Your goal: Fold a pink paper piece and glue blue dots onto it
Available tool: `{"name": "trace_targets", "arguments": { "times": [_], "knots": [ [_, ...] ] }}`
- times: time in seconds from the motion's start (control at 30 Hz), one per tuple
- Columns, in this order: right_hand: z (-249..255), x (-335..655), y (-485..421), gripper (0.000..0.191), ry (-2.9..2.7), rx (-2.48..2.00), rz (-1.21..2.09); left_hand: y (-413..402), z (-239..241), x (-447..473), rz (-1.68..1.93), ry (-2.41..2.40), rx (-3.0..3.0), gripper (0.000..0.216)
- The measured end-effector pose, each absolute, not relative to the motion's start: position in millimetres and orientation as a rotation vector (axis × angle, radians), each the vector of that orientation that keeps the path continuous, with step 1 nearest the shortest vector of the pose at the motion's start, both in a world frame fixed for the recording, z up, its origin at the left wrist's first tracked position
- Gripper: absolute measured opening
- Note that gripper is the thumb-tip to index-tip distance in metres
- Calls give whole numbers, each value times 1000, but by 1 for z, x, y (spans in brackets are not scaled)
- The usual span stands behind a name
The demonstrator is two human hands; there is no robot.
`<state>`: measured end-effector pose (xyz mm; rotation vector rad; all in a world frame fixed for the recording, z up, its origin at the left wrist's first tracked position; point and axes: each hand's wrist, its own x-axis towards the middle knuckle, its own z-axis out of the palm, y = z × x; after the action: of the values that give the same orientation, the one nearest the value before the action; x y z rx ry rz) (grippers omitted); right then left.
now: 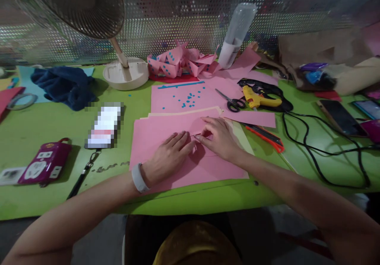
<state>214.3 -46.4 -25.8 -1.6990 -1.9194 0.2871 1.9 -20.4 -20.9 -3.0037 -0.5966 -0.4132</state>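
Several pink paper sheets (166, 130) lie stacked on the green table (38, 126) in front of me. My left hand (168, 154) rests flat on the top sheet, fingers stretched out and close together. My right hand (218, 138) lies just to its right, fingers bent, with the fingertips pinching or pressing the paper at a small fold or cut between the two hands. A grey band sits on my left wrist.
Scissors (231, 102), a yellow glue gun (258, 99) with black cable (311, 150), and an orange cutter (265, 136) lie right of the sheets. Behind are folded pink paper pieces with blue dots (178, 61), a desk fan (124, 73), a blue cloth (65, 85), phones (341, 116), and a power strip (44, 164) at left.
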Motion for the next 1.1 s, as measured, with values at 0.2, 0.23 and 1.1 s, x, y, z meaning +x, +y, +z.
{"name": "trace_targets", "arguments": {
  "times": [0.2,0.23,1.1],
  "knots": [
    [-26,214,-46,20,-1922,-1713,277,-20,-23,1,-385,-581,-3007,41],
    [-27,214,-45,21,-1922,-1714,273,-20,-23,0,-382,-579,-3003,42],
    [-27,218,-54,24,-2020,-1781,281,-15,-8,1,-403,-525,-3023,32]
  ]
}}
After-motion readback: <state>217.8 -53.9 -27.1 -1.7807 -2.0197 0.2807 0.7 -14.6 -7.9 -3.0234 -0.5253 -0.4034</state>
